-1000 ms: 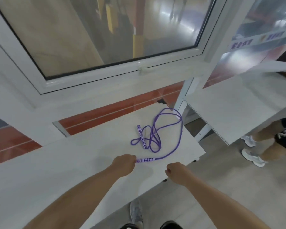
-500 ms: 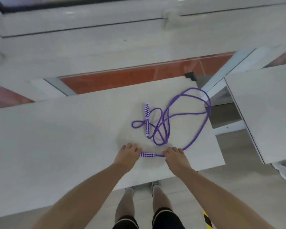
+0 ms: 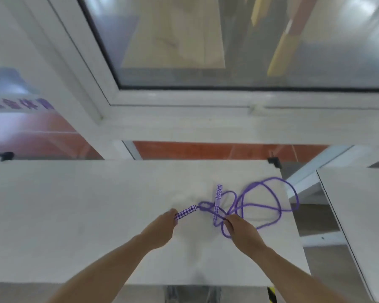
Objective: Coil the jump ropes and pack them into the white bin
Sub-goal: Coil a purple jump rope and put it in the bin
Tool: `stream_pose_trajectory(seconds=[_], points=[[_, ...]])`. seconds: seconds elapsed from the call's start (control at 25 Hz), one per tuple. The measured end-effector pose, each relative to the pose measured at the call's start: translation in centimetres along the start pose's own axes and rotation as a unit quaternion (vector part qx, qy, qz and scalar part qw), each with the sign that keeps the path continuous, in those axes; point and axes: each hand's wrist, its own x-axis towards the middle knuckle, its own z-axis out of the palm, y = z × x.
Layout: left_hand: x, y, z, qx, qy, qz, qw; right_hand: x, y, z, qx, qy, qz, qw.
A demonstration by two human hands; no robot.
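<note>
A purple jump rope (image 3: 269,202) lies in loose loops on the right part of the white table (image 3: 85,215). My left hand (image 3: 162,226) grips one purple-and-white checkered handle (image 3: 186,212), lifted and pointing up to the right. My right hand (image 3: 241,228) pinches the cord just right of that handle, where several strands cross. The second checkered handle (image 3: 218,193) lies on the table just beyond my hands. No white bin is in view.
A second white table (image 3: 363,226) stands to the right across a narrow gap with floor below. A white window frame (image 3: 206,119) and glass run along the far side. The table's near edge is close to my body.
My left hand has lifted the near handle off the table and tilted it. My right hand has slid up onto the cord and gathered a loop. The camera has tilted up and to the left.
</note>
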Motion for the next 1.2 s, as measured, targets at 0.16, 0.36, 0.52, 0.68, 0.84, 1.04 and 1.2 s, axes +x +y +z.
stream_pose_trajectory(seconds=[0.16, 0.36, 0.52, 0.68, 0.84, 1.04, 1.2], points=[[-1.3, 0.0, -7.4, -0.146, 0.104, -0.057, 0.982, 2.5, -4.4, -4.7, 0.086, 0.088, -0.018, 0.992], [-1.3, -0.1, -11.6, -0.455, 0.203, -0.161, 0.852, 4.3, -7.4, -5.0, 0.147, 0.145, -0.025, 0.978], [-1.6, 0.8, -12.2, -0.612, 0.204, -0.151, 0.749, 4.2, -11.2, -4.6, 0.176, 0.136, -0.056, 0.973], [-0.8, 2.6, -13.1, -0.744, 0.203, -0.131, 0.623, 3.8, -14.2, -3.8, 0.147, 0.052, -0.146, 0.977], [-0.9, 4.1, -13.8, -0.767, 0.149, -0.091, 0.618, 3.5, -15.9, -4.5, 0.124, 0.036, -0.168, 0.977], [-1.8, 5.7, -12.3, -0.671, 0.097, -0.073, 0.731, 4.1, -16.7, -5.7, 0.125, 0.073, -0.164, 0.976], [-2.2, 5.8, -10.6, -0.597, 0.075, -0.078, 0.795, 4.2, -17.6, -6.4, 0.184, 0.054, -0.1, 0.976]])
